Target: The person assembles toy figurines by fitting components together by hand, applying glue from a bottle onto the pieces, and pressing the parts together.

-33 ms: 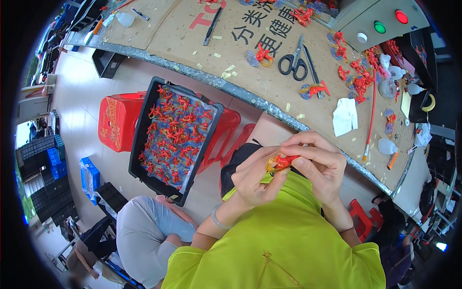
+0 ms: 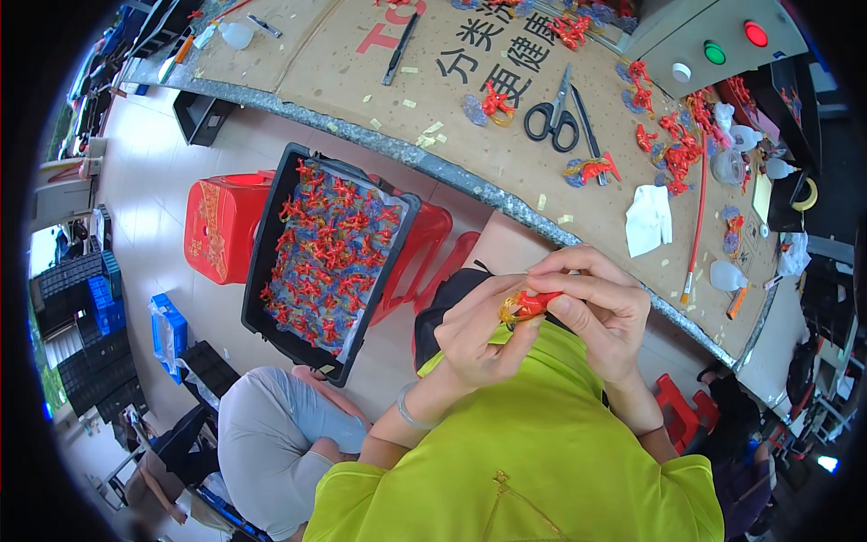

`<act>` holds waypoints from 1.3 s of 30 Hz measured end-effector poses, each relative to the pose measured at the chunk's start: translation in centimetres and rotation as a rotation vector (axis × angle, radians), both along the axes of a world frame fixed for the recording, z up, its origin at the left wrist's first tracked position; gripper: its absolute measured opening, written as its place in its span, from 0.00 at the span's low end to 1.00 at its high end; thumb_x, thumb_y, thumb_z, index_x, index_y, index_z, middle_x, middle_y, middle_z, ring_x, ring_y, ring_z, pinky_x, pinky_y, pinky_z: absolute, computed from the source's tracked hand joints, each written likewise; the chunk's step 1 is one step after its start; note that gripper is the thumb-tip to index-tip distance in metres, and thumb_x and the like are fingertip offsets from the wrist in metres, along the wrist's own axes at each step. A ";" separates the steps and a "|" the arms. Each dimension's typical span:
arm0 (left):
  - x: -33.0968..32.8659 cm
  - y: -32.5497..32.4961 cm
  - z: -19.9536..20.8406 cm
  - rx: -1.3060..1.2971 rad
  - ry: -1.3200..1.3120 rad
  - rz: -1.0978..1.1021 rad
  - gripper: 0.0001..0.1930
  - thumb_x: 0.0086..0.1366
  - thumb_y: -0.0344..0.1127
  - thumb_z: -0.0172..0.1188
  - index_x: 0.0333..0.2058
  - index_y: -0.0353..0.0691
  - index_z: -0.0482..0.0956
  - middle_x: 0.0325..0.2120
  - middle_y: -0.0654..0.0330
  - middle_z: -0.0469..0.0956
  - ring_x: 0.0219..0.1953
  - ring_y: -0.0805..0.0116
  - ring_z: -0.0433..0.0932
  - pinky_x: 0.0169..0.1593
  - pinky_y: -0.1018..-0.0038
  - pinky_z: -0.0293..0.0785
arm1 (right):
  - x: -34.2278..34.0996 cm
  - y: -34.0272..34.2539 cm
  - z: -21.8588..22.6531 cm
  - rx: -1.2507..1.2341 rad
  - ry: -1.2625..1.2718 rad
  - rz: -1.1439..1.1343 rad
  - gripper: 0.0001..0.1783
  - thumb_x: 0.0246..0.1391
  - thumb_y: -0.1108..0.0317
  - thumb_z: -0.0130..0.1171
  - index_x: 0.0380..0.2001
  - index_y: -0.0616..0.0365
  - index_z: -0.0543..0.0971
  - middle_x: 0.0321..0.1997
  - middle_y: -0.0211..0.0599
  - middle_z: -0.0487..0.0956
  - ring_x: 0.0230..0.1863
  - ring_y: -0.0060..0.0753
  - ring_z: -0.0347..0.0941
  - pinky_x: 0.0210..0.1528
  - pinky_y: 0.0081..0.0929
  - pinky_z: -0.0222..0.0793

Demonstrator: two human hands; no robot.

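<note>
Close to my body, just off the table's front edge, both hands hold one small red figurine (image 2: 530, 305) with a yellow, see-through end. My left hand (image 2: 477, 341) pinches the yellow end between thumb and fingers. The red end is gripped by the thumb and fingertips of my right hand (image 2: 603, 318). Fingers cover part of the piece, so its full shape does not show. Similar red figurines with bluish clear parts lie on the table, one figurine (image 2: 496, 103) left of the black-handled scissors (image 2: 553, 125) and another (image 2: 589, 172) below them.
A black crate (image 2: 250, 307) full of such figurines rests beside red stools (image 2: 217, 230) on my left. The cardboard-covered table (image 2: 343, 99) bears a white cloth (image 2: 647, 220), a long red brush (image 2: 696, 226), small bottles and a button box (image 2: 691, 36). A seated person (image 2: 262, 443) is at lower left.
</note>
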State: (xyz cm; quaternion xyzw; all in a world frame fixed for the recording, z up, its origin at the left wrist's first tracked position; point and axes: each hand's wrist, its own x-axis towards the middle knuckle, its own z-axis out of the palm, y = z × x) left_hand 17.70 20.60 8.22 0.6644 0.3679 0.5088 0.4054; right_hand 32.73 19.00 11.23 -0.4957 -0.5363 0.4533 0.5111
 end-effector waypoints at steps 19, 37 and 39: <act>-0.9 0.6 -1.7 -0.093 -0.099 -0.005 0.12 0.48 0.21 0.62 0.34 0.26 0.77 0.32 0.48 0.79 0.34 0.58 0.80 0.38 0.73 0.75 | -1.1 0.9 -0.4 -0.056 -0.023 -0.014 0.10 0.50 0.75 0.59 0.38 0.65 0.82 0.39 0.41 0.77 0.39 0.29 0.75 0.40 0.21 0.71; -4.4 -2.0 -1.8 -0.176 -0.193 0.146 0.16 0.48 0.26 0.61 0.38 0.30 0.75 0.31 0.49 0.77 0.32 0.56 0.78 0.35 0.70 0.74 | -4.7 1.2 -0.5 -0.072 -0.177 0.111 0.11 0.51 0.77 0.54 0.37 0.70 0.80 0.41 0.45 0.76 0.45 0.35 0.71 0.49 0.26 0.65; -5.4 -3.3 -2.0 -0.143 -0.224 0.244 0.15 0.48 0.25 0.62 0.37 0.29 0.76 0.29 0.49 0.77 0.31 0.56 0.78 0.33 0.71 0.73 | -5.5 0.9 -1.3 -0.059 -0.231 0.188 0.11 0.53 0.75 0.53 0.37 0.70 0.79 0.42 0.46 0.76 0.45 0.36 0.71 0.49 0.27 0.65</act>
